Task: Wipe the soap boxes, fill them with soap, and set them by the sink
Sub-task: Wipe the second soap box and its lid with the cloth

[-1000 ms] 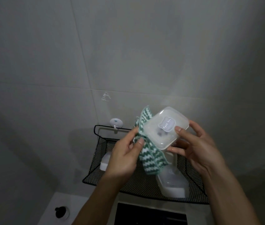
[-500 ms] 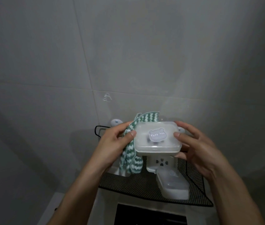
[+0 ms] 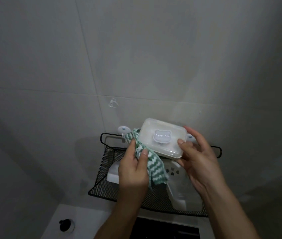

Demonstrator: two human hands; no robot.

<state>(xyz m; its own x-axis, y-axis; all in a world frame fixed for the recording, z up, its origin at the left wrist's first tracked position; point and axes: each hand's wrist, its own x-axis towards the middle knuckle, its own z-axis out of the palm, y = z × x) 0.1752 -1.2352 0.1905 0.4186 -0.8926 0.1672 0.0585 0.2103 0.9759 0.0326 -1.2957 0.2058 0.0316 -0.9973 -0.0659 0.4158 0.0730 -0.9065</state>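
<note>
Dim tiled corner. We see the right hand (image 3: pixel 198 158) gripping the closed soap box (image 3: pixel 162 138) by its right end, held up in front of the wall above a black mesh shelf (image 3: pixel 105 163). Left hand (image 3: pixel 133 169) pinches a green-and-white striped cloth (image 3: pixel 151 165) against the box's left edge. Another soap box (image 3: pixel 183 195) rests on the shelf

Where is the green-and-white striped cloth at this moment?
In the head view, just left of centre: the left hand grips the striped cloth against the left end of the soap box, above the black mesh shelf.
</note>
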